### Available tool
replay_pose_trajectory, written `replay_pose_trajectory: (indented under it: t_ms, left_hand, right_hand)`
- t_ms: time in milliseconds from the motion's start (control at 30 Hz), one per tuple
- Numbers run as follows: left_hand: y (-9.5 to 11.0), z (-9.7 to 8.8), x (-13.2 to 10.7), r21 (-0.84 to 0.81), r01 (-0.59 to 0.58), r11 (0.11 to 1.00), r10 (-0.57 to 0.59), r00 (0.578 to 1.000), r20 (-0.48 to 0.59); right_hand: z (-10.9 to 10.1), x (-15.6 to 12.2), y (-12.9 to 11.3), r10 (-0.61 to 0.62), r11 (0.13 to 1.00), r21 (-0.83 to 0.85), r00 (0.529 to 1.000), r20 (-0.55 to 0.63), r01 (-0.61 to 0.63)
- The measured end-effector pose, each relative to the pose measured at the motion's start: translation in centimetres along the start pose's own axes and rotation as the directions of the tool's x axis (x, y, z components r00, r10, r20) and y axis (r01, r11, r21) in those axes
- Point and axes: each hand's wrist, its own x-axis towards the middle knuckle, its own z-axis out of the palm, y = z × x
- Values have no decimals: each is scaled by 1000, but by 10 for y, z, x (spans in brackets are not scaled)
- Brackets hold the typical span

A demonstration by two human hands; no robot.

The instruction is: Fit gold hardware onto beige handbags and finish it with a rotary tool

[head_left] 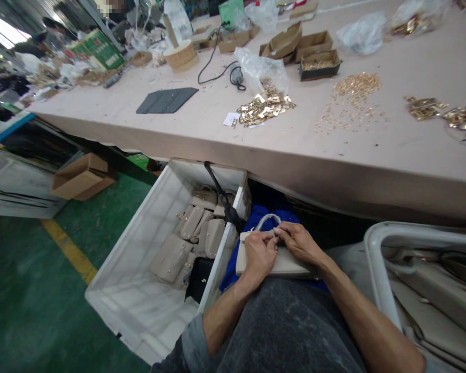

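A small beige handbag [283, 265] lies on my lap over blue cloth [256, 217], below the table edge. My left hand [259, 254] rests on the bag's top with its fingers curled and pinched at the base of the wrapped handle [267, 219]. My right hand [300, 242] meets it from the right, fingers also pinched on the bag's top edge by the handle. Both hands touch each other over the bag.
A white plastic crate [112, 282] with several beige bags [196, 228] stands to my left on the green floor. Another white bin [376, 259] of beige pieces is at my right. The pink table [373, 150] above holds gold fittings [262, 106], loose gold parts [355, 85], cardboard boxes and plastic bags.
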Motion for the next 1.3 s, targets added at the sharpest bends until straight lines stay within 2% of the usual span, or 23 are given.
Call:
replay_pose_trajectory:
  t_ms: [67,167,267,367,500,867,1000,1133,1200,1300]
  left_hand:
    - [-2,5,2,-99,76,992,-76,997,2]
    - [-10,15,12,-303,209,930,-169,974,153]
    - [-19,23,23,-388,314,867,-214,936,279]
    - [-26,28,29,-420,380,824,-267,915,302]
    - [-33,31,30,-404,380,832,-271,914,302]
    - [-43,31,30,-325,344,881,-242,918,313]
    - [-41,32,28,-297,335,894,-248,923,294]
    - [-37,33,28,-303,323,897,-243,931,272]
    - [-36,33,27,-315,318,894,-237,934,267]
    - [-36,31,27,-331,304,893,-207,932,299]
  right_hand:
    - [-2,-1,1,18,999,38,1000,12,-18]
    - [-2,-5,4,51,996,78,998,24,-52]
    - [-2,-8,9,158,978,141,987,-2,-157]
    - [-1,-10,13,249,947,212,968,-17,-240]
    - [-1,-9,15,241,938,251,970,15,-237]
    - [-1,-7,11,200,972,129,980,-21,-195]
    - [-1,-7,8,255,953,175,967,-12,-249]
    - [0,-8,13,341,898,270,937,73,-348]
    - [-1,-8,15,326,898,280,940,96,-340]
    - [-2,-8,15,285,933,217,958,45,-288]
